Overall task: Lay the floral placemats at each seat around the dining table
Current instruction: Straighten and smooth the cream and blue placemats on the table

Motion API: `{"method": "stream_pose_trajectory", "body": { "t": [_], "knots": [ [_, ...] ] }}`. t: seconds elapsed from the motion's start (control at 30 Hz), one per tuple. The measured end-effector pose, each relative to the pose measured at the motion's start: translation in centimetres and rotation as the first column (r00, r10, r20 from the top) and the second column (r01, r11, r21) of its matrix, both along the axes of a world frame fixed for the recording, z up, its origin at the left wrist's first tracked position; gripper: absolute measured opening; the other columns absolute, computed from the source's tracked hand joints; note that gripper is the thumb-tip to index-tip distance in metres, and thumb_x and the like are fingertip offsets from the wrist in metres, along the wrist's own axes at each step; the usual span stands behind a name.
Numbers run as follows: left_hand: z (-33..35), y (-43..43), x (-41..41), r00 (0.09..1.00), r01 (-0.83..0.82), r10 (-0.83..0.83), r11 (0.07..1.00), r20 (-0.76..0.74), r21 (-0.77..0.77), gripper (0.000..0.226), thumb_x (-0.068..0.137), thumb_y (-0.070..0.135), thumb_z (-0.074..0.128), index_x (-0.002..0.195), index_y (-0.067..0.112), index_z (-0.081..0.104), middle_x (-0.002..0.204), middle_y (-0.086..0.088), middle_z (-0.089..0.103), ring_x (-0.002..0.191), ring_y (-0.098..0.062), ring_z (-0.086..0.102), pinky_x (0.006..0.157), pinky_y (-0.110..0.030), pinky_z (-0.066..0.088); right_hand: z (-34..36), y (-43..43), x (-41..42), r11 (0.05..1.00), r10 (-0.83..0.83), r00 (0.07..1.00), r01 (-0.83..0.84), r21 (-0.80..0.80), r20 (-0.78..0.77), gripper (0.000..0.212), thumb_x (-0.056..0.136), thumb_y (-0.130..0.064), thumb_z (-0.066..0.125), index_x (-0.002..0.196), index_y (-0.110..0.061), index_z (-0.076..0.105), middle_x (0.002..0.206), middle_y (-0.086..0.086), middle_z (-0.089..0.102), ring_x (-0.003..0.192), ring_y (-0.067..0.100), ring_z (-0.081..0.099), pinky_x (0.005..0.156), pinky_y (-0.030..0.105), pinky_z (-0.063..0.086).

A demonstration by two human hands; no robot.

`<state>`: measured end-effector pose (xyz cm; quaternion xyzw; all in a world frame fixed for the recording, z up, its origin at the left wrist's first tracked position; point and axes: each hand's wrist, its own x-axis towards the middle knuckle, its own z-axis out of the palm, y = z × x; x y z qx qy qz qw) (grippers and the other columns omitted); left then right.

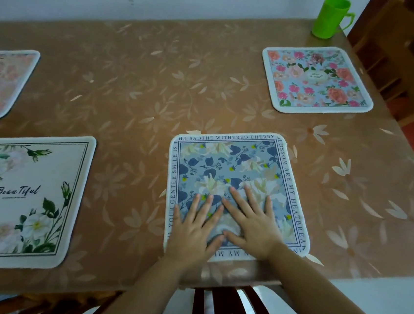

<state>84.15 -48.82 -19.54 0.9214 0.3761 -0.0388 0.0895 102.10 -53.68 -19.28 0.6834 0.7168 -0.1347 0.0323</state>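
- The worktop [156, 95] fills the view, covered in a tan cloth with a pale petal print under a glossy clear sheet.
- Four placemats lie flat on it, well apart from one another.
- At 8 o'clock sits the cream placemat [22, 199] with white roses and the word "Beautiful".
- At 6 o'clock, at the near edge, lies the blue-grey placemat [238, 165] with dark leaves and lettering round its border.
- At 2 o'clock rests the light-blue placemat [316, 80] with pink and orange roses.
- At 9 o'clock a pale pink placemat [1, 81] is cut off by the frame.
- A wooden chair [401, 49] stands at 2 o'clock; another chair back [230, 312] shows at 6 o'clock.
- The left hand [193, 229] and right hand [252, 225] press palm-down on the blue-grey mat, fingers [237, 198] spread wide and flat, gripping nothing.
- A green mug [329, 16] stands upright at 1 o'clock, near the corner.
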Motion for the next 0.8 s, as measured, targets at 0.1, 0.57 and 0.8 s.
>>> {"method": "stream_pose_trajectory", "body": {
  "t": [0.1,0.57,0.8],
  "knots": [
    [-0.3,3.0,1.3,1.000,-0.023,0.023,1.000,0.011,0.015,0.058,0.090,0.054,0.023,0.141,0.027,0.027,0.151,-0.002,0.023,0.138,-0.031,0.018,0.097,-0.069,0.022,-0.3,3.6,1.6,1.000,0.004,1.000,-0.003,0.022,-0.012,0.070,0.079,-0.069,0.015,0.136,-0.040,-0.013,0.150,-0.007,-0.017,0.137,0.025,-0.022,0.106,0.062,-0.008],
    [-1.7,17.0,6.8,0.984,-0.174,0.173,0.984,0.044,0.031,0.056,0.090,0.054,0.020,0.142,0.040,0.003,0.155,0.005,-0.001,0.141,-0.022,-0.006,0.107,-0.062,0.003,-1.5,15.9,5.6,0.967,-0.208,0.977,0.213,0.138,-0.050,0.069,0.082,-0.068,0.014,0.141,-0.038,-0.003,0.155,-0.010,-0.002,0.140,0.021,-0.012,0.108,0.059,-0.002],
    [-2.0,16.4,6.6,0.962,-0.272,0.270,0.961,0.041,0.043,0.059,0.091,0.052,0.018,0.143,0.034,-0.003,0.155,-0.003,-0.008,0.140,-0.025,-0.010,0.109,-0.058,0.003,-1.7,14.9,5.5,0.853,-0.506,0.862,0.506,0.127,-0.034,0.069,0.083,-0.067,0.012,0.142,-0.034,-0.004,0.155,-0.005,-0.007,0.140,0.025,-0.014,0.106,0.064,0.000]
  ]
}}
